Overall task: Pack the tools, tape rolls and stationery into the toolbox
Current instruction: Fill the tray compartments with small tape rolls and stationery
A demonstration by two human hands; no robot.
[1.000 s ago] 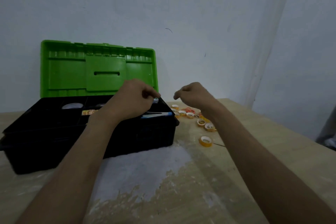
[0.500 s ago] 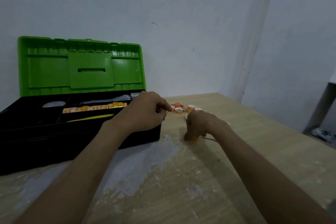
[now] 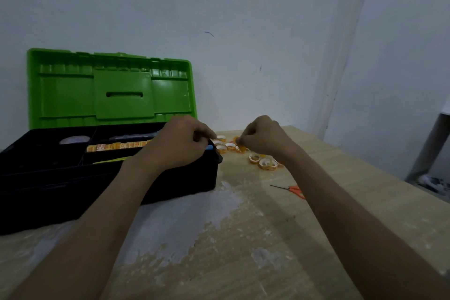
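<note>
R hand (image 3: 264,140) pinches tape roll (image 3: 240,148) just right of toolbox (image 3: 185,182); L hand (image 3: 180,143) curled at its rim, nearer, hold unclear.

top: toolbox (image 3: 182,185) open | rear: lid (image 3: 73,95) blocks; right: tape rolls (image 3: 265,164) clutter

Toolbox (image 3: 170,185) on table (image 3: 243,251), lid (image 3: 109,90) up behind it, against wall (image 3: 243,31). Tape rolls (image 3: 264,162) on table just right of toolbox's right end. Scissors (image 3: 295,190) further right, nearer me than rolls. Left hand (image 3: 180,143) over toolbox's right end, right hand (image 3: 263,139) above rolls.
</note>
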